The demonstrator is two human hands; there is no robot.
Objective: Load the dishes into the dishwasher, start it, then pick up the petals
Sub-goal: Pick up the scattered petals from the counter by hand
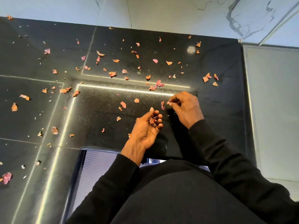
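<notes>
Dried pink and orange petals point(112, 73) lie scattered across a glossy black counter point(97, 110). My left hand point(145, 128) is palm up over the counter's near edge, its fingers curled round a small bunch of gathered petals point(152, 121). My right hand point(186, 105) hovers just right of it, thumb and forefinger pinching a small petal piece point(168, 102). A pink petal point(162, 105) sits right beside those fingertips. No dishwasher or dishes are in view.
A white marble wall point(178, 12) backs the counter. A grey panel point(275, 102) adjoins it on the right. Below the counter's near edge shows a ribbed lilac surface point(95, 168). Bright strip reflections cross the black top. Petals are thickest at centre and left.
</notes>
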